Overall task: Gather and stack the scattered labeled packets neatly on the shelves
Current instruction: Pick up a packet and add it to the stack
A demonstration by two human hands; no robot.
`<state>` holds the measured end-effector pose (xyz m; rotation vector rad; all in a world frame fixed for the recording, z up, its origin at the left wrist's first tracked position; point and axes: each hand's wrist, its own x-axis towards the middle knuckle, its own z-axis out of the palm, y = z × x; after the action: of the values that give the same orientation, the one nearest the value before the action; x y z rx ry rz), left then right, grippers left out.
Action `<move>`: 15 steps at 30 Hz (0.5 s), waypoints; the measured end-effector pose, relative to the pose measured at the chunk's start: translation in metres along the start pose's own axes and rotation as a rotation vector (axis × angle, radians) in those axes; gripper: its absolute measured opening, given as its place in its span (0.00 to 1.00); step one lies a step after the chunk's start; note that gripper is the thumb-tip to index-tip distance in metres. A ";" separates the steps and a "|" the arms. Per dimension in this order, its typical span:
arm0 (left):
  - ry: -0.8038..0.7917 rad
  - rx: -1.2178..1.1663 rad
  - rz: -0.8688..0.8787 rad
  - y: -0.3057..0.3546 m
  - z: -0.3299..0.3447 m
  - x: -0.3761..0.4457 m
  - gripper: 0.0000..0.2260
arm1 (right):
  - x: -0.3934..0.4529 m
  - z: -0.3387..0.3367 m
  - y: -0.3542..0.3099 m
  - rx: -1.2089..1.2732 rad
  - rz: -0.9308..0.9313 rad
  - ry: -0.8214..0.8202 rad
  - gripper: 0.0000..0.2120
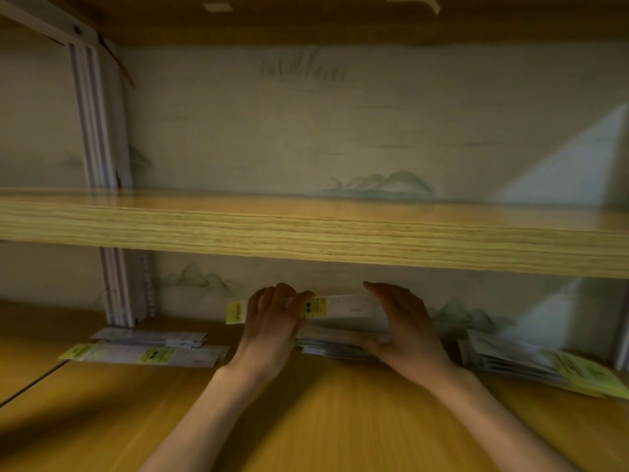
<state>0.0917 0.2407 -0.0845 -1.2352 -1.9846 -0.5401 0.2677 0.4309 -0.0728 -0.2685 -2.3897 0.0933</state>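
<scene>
On the lower wooden shelf (pixel 306 420) my left hand (pixel 272 325) grips a long white packet with yellow labels (pixel 343 306), held on edge above a flat pile of packets (pixel 337 345). My right hand (pixel 405 325) is at the packet's right end with straight fingers; its thumb lies against the pile. A second pile of packets (pixel 149 350) lies flat to the left. A third, fanned pile (pixel 544 366) lies at the right, yellow ends toward me.
The upper wooden shelf board (pixel 306 240) hangs just above my hands. A white metal upright (pixel 115 287) stands at the back left. A wall with a pale mountain pattern (pixel 340 131) closes the back of both shelves.
</scene>
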 end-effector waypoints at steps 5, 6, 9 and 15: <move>-0.045 -0.058 0.108 0.011 0.004 -0.001 0.24 | -0.007 0.015 -0.002 -0.125 -0.125 0.023 0.28; -0.050 -0.071 0.118 0.013 0.005 -0.002 0.23 | -0.007 0.017 -0.002 -0.137 -0.146 0.045 0.26; -0.073 -0.097 0.138 0.015 0.007 -0.002 0.21 | -0.006 0.019 0.001 -0.166 -0.187 0.081 0.21; -0.088 -0.091 0.131 0.013 0.006 -0.003 0.26 | -0.003 0.017 0.007 -0.157 -0.151 0.066 0.18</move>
<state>0.1019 0.2486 -0.0913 -1.4571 -1.9526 -0.5235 0.2599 0.4366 -0.0884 -0.1613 -2.3454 -0.1715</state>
